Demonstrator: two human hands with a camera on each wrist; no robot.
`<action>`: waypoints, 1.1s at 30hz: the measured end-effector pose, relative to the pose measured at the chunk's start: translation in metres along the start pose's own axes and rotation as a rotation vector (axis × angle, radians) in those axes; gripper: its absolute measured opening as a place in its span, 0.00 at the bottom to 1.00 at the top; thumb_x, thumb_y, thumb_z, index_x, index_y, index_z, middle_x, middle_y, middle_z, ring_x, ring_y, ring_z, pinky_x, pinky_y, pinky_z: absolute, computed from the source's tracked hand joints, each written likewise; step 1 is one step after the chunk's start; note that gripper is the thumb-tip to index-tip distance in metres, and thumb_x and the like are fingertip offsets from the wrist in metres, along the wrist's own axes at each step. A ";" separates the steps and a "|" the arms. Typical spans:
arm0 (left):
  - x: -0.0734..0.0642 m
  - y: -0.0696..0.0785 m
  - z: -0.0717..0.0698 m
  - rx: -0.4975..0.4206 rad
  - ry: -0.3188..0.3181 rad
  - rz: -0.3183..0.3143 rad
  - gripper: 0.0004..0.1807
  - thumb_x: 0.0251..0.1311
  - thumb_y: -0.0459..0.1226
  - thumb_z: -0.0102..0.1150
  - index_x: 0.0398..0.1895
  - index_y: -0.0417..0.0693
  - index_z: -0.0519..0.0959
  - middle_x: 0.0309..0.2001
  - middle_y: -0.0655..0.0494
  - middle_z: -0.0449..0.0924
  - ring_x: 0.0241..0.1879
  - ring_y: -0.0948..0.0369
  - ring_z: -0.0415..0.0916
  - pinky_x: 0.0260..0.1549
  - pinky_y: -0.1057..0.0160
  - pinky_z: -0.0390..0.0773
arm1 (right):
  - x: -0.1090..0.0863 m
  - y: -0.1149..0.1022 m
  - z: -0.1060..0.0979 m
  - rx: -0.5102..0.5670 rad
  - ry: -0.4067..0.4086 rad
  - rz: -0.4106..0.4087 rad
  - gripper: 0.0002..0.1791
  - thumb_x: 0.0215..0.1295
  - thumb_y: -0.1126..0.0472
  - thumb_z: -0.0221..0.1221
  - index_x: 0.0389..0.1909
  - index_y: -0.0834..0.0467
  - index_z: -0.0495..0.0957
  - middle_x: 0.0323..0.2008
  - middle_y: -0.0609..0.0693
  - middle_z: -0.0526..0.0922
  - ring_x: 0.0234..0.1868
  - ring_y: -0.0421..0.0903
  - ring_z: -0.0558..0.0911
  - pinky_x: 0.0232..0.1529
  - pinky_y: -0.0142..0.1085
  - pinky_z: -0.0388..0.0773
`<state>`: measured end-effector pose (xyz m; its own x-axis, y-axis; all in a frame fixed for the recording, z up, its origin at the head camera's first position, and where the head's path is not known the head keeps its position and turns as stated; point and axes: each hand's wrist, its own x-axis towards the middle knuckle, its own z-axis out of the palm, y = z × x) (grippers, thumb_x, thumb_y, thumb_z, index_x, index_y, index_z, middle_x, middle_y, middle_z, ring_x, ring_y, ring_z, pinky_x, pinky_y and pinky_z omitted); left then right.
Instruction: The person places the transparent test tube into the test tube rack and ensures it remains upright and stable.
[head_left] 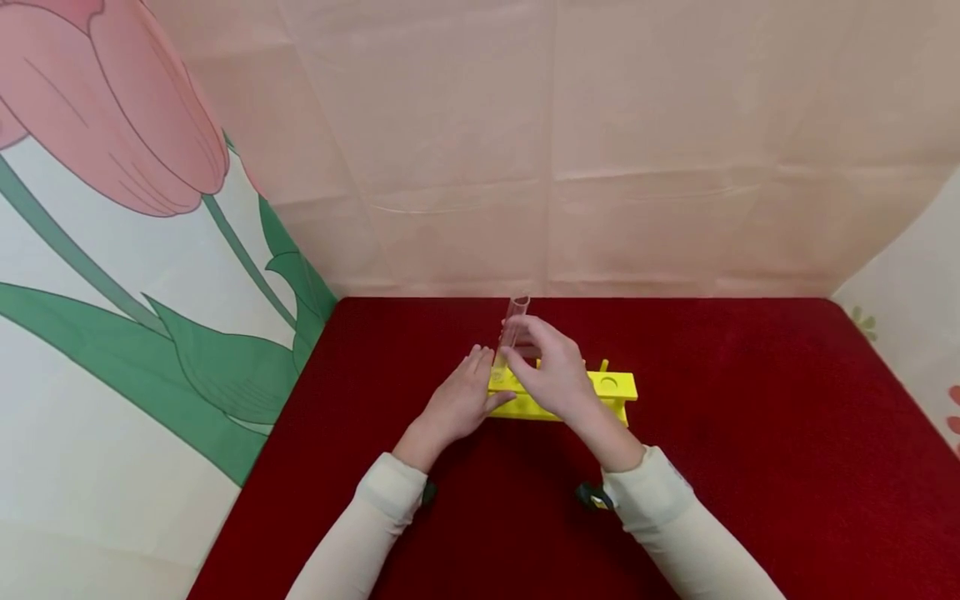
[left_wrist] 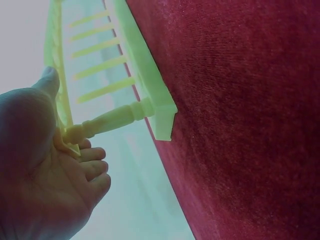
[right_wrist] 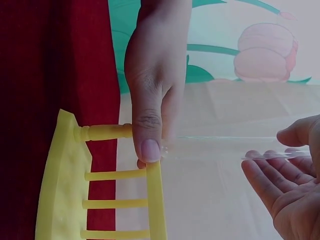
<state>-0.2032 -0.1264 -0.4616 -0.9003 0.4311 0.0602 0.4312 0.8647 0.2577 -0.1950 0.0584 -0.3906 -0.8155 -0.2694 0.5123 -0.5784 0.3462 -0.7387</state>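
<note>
The left-hand grip (head_left: pixel 459 396) holds one end of the yellow rack (head_left: pixel 534 407) on the table (head_left: pixel 712 467), likely to stop wobbles. The right-hand grip (head_left: pixel 555 367) pinches a clear tube (head_left: pixel 518 310) at that end, maybe so it won't tip. Whether it's in a hole is hard to tell.

Right wrist view crops yellow rack (right_wrist: pixel 115 204); right grip (head_left: pixel 557 367) partly hides clear tube (head_left: pixel 517 308).

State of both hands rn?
Left hand: holding the yellow rack at one end.
Right hand: holding the clear tube between thumb and fingers.
</note>
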 end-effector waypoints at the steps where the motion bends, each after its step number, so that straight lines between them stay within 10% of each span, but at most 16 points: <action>1: 0.000 0.000 0.000 0.000 0.000 0.001 0.46 0.72 0.61 0.47 0.77 0.34 0.56 0.76 0.39 0.60 0.78 0.46 0.50 0.74 0.52 0.59 | 0.000 0.001 0.001 -0.001 0.000 -0.002 0.20 0.63 0.69 0.68 0.56 0.64 0.78 0.48 0.55 0.84 0.47 0.51 0.87 0.47 0.41 0.86; 33: -0.001 -0.004 0.004 -0.046 0.033 0.040 0.46 0.72 0.59 0.50 0.81 0.41 0.48 0.78 0.44 0.55 0.79 0.44 0.48 0.75 0.52 0.55 | -0.001 0.005 0.013 -0.046 -0.048 -0.031 0.22 0.63 0.70 0.67 0.57 0.65 0.77 0.51 0.58 0.83 0.48 0.51 0.87 0.48 0.42 0.85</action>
<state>-0.2033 -0.1292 -0.4663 -0.8843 0.4554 0.1033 0.4643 0.8340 0.2981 -0.1973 0.0487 -0.4004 -0.7960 -0.3230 0.5119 -0.6044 0.3773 -0.7017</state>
